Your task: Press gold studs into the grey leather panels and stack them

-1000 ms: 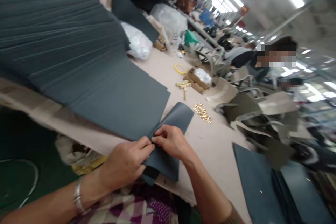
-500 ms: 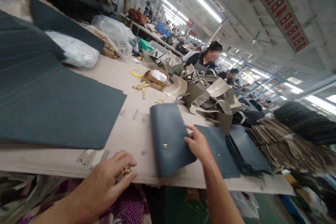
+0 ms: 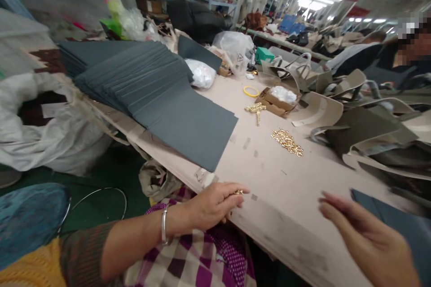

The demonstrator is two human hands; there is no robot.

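My left hand (image 3: 215, 204) rests at the table's near edge, fingers closed around small gold metal fittings (image 3: 239, 192) that partly show between thumb and fingers. Over the right part of the table is my right hand (image 3: 370, 233), its fingers stretched out with nothing in them. A dark blue-grey leather-like panel (image 3: 365, 202) lies beside and partly behind that hand. Farther in, a loose pile of gold fittings (image 3: 287, 141) is on the tabletop. To the left, a fanned stack of dark blue-grey sheets (image 3: 188, 121) covers much of the table.
An open cardboard box (image 3: 274, 104) with a white plastic bag stands at the back, near a yellow ring (image 3: 251, 92) and a second gold heap (image 3: 256, 110). Olive-beige bag parts (image 3: 370, 130) crowd the right. A blue stool (image 3: 32, 224) is at lower left; a person is behind.
The view has swung left. My right hand has let go of the folded dark panel, which now lies at the right. My left hand still keeps the gold fittings.
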